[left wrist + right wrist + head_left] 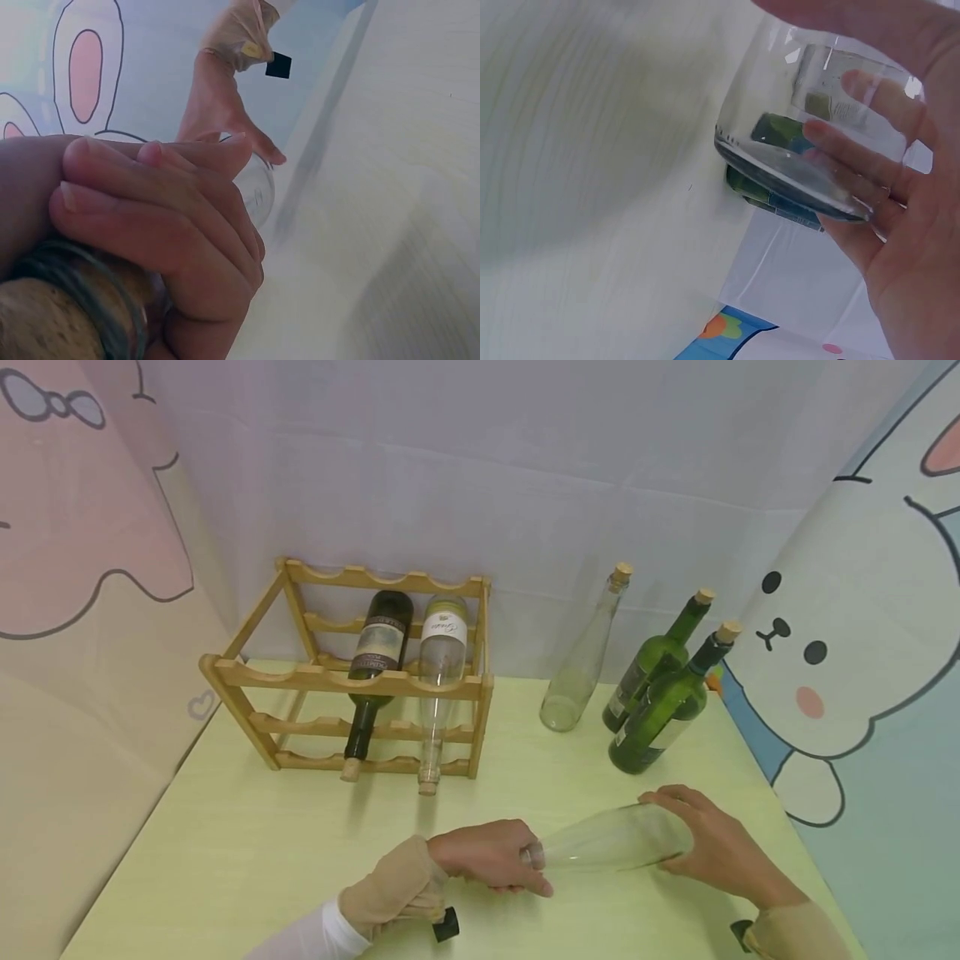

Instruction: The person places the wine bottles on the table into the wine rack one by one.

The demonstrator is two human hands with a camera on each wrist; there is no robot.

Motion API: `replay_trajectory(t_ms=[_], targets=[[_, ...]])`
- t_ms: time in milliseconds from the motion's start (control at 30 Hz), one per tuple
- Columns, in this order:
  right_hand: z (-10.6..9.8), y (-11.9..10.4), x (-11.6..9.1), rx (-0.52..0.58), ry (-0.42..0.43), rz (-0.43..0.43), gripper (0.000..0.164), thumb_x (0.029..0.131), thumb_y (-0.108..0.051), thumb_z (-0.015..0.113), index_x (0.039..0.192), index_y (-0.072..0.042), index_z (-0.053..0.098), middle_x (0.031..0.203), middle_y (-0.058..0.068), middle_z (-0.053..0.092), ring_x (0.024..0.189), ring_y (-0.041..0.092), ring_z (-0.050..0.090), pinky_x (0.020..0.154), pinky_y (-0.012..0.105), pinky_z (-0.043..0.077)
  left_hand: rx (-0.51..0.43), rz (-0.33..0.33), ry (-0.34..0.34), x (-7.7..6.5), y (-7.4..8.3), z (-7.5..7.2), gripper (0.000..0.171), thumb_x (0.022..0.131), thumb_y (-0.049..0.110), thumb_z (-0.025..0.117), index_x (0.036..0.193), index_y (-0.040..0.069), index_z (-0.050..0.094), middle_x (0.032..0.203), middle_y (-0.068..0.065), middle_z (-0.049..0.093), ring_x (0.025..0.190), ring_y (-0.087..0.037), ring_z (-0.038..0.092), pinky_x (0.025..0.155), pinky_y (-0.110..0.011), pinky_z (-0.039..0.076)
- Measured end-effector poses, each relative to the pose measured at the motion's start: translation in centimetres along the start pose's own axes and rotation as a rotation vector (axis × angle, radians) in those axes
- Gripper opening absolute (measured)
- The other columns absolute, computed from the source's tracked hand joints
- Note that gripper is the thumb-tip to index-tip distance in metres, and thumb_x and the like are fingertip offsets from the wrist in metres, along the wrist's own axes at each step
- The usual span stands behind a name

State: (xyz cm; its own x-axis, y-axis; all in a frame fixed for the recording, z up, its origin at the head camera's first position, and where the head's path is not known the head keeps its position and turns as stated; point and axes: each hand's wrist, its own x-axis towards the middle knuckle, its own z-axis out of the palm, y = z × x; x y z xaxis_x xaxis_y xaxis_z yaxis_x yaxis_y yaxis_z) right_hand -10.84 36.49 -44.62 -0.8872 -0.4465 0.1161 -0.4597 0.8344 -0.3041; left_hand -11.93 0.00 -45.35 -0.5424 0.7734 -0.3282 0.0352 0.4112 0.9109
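A clear glass bottle (611,841) lies nearly level over the table's front part, its neck pointing left. My left hand (491,857) grips the neck, and the cork (43,322) shows beside the curled fingers in the left wrist view. Around the base end, my right hand (708,843) holds the bottle with thumb and fingers on opposite sides. In the right wrist view the round glass base (795,184) faces the camera, and the fingers (855,154) show through the glass.
A wooden rack (345,681) at the left holds a dark wine bottle (381,639) and a labelled clear bottle (442,652), corks toward the front. Behind my right hand stand a corked clear bottle (577,672) and two green bottles (660,718) (652,656). Printed curtains border the table.
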Motion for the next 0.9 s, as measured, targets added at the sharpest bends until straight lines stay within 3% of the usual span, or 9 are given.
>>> replay_trajectory(t_ms=[200, 400, 533, 633, 767, 900], targets=[[-0.1, 0.0, 0.2, 0.062, -0.013, 0.007, 0.095, 0.062, -0.020, 0.106, 0.146, -0.022, 0.062, 0.145, 0.015, 0.058, 0.129, 0.043, 0.058, 0.083, 0.062, 0.059, 0.024, 0.004, 0.008, -0.3, 0.3, -0.6, 0.019, 0.099, 0.021, 0.080, 0.083, 0.014, 0.071, 0.062, 0.005, 0.055, 0.051, -0.007, 0.043, 0.051, -0.021, 0.037], [-0.1, 0.2, 0.2, 0.131, -0.007, 0.014, 0.100, 0.065, -0.023, 0.106, 0.151, -0.017, 0.056, 0.148, 0.015, 0.054, 0.133, 0.039, 0.051, 0.095, 0.067, 0.052, 0.024, 0.011, 0.007, -0.8, 0.6, -0.9, 0.021, 0.099, 0.021, 0.079, 0.082, 0.014, 0.069, 0.061, 0.005, 0.054, 0.052, -0.007, 0.042, 0.052, -0.021, 0.037], [-0.1, 0.5, -0.2, 0.207, 0.027, 0.037, 0.110, 0.067, -0.030, 0.105, 0.159, -0.017, 0.047, 0.148, 0.010, 0.055, 0.135, 0.014, 0.049, 0.105, 0.040, 0.050, 0.025, 0.019, 0.020, -1.4, 0.7, -1.0, 0.024, 0.098, 0.023, 0.080, 0.080, 0.014, 0.067, 0.061, 0.005, 0.055, 0.051, -0.006, 0.044, 0.050, -0.020, 0.038], [-0.1, 0.8, -0.4, 0.330, 0.050, 0.021, 0.118, 0.070, -0.025, 0.104, 0.166, -0.016, 0.036, 0.148, 0.000, 0.056, 0.131, -0.002, 0.049, 0.100, 0.022, 0.050, 0.013, 0.024, 0.030, -1.8, 0.9, -1.2, 0.023, 0.097, 0.023, 0.081, 0.081, 0.014, 0.068, 0.061, 0.005, 0.057, 0.051, -0.005, 0.045, 0.049, -0.019, 0.039], [-0.2, 1.2, -0.5, 0.491, 0.024, 0.039, 0.122, 0.075, -0.012, 0.100, 0.171, -0.016, 0.024, 0.144, -0.001, 0.057, 0.123, -0.001, 0.059, 0.091, 0.024, 0.057, 0.009, 0.033, 0.025, -2.4, 1.1, -1.5, 0.023, 0.098, 0.024, 0.081, 0.082, 0.015, 0.068, 0.061, 0.007, 0.055, 0.051, -0.005, 0.044, 0.049, -0.019, 0.038], [-0.3, 1.2, -0.8, 0.524, 0.001, 0.125, 0.118, 0.078, -0.010, 0.098, 0.171, -0.018, 0.025, 0.144, 0.012, 0.058, 0.118, 0.001, 0.063, 0.087, 0.028, 0.058, 0.018, 0.032, 0.016, -3.1, 1.1, -1.9, 0.024, 0.098, 0.026, 0.081, 0.081, 0.015, 0.067, 0.060, 0.007, 0.053, 0.050, -0.005, 0.042, 0.048, -0.020, 0.037]])
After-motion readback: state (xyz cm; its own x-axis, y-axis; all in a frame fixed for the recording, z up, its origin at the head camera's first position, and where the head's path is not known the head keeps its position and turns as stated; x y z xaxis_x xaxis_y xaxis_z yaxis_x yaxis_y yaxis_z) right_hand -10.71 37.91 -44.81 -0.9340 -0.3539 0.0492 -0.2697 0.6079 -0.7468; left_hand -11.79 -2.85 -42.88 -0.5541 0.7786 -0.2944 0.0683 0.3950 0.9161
